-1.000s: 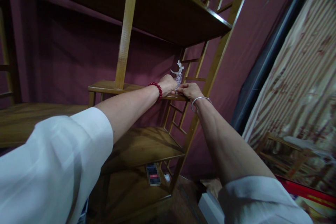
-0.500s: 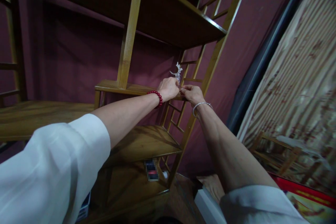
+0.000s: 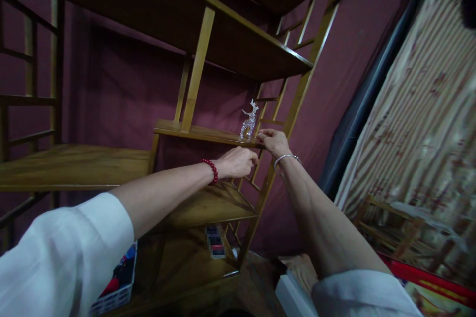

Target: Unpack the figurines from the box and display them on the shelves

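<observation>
A clear deer figurine (image 3: 249,121) with antlers stands upright on the raised wooden shelf (image 3: 211,133), near its right end. My right hand (image 3: 273,140) is at that shelf's end, just right of the figurine's legs, with fingers pinched together. Whether it touches the figurine, or has something small in its fingertips, I cannot tell. Below the shelf's front edge is my left hand (image 3: 238,161), apart from the figurine. Its fingers are curled closed, and whatever they may hold is hidden.
A lower shelf (image 3: 208,205) lies under my left forearm, and a wider shelf (image 3: 85,163) extends left. Wooden uprights (image 3: 199,69) and a lattice side frame the unit. A basket (image 3: 115,297) with items stands at lower left. A striped curtain (image 3: 412,114) hangs at right.
My left hand has come away from the figurine and dropped below the shelf edge, so the whole deer shows. My right hand stays near the shelf's end. The view has shifted slightly.
</observation>
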